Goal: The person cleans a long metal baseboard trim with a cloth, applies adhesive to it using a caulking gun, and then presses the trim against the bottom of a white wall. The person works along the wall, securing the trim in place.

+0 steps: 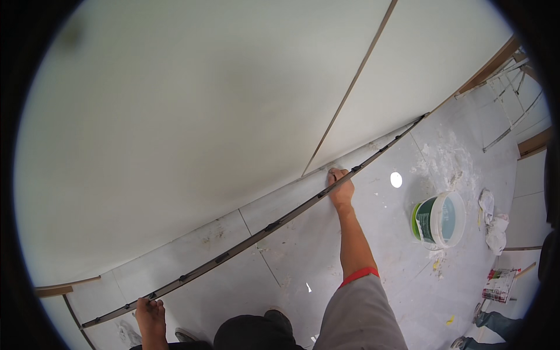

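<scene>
- Pale floor tiles are bordered by a large off-white wall, both bent by the wide lens.
- Nearest, at the lower edge, a shoe is partly covered by dark clothing, and the right arm is clad in a grey sleeve with a red cuff.
- By the left hand, with fingers curled closed, a long dark strip is gripped near its left end.
- By the right hand, the same strip is held beyond its middle, the fingers bent around it; the fingertips are partly hidden.
- The strip is slanted from lower left to upper right, along the wall's foot, and is dotted with black clips; whether the floor is touched cannot be told.
- Right of the right hand, a white bucket with a dark green label is seen, near white smears.
- Farther right, white bags, a co-worker's trouser leg and a metal frame are seen.
</scene>
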`<state>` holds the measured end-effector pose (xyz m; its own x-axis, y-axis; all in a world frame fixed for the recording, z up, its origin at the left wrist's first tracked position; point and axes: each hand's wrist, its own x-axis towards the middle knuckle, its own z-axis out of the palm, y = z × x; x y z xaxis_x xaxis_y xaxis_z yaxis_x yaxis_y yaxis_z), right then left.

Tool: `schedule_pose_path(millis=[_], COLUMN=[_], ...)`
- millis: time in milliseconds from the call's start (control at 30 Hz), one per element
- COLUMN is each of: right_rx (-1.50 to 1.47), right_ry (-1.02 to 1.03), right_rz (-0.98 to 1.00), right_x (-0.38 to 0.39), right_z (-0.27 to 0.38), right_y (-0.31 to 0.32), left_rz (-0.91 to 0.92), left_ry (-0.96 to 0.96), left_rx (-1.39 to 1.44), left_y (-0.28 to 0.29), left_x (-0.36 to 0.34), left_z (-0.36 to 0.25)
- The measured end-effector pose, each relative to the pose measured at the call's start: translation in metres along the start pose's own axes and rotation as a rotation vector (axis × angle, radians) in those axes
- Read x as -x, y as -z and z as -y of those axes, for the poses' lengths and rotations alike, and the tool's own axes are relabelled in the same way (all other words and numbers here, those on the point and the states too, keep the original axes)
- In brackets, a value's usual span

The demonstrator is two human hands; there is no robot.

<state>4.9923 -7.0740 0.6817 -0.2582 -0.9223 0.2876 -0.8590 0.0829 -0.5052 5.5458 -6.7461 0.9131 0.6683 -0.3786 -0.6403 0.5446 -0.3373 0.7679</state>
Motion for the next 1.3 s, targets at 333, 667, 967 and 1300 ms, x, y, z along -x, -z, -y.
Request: schedule_pose_path(millis=[333, 667, 967, 1300], right_rx=[-0.025, -0.046, -0.295, -0.391], right_ry=[0.066, 0.332, 0.232, 0.236], right_rz=[-0.109, 0.511, 0.274, 0.414], right_x=[0.002, 0.131, 0.186, 0.218], right_z=[0.026, 0.038, 0.119, 0.178], right_y=[-0.015, 0.081, 0.111, 0.103], left_rz=[-0.009, 0.060, 0.054, -0.052], left_ry=[0.014, 0.063, 0.072, 0.088], left_rx=[0.025, 0.029, 0.189, 0.064], left_y=[0.004, 0.013, 0.012, -0.043], left_x=[-0.001, -0.024, -0.105, -0.095], left_z=[-0.003, 0.025, 0.093, 0.075])
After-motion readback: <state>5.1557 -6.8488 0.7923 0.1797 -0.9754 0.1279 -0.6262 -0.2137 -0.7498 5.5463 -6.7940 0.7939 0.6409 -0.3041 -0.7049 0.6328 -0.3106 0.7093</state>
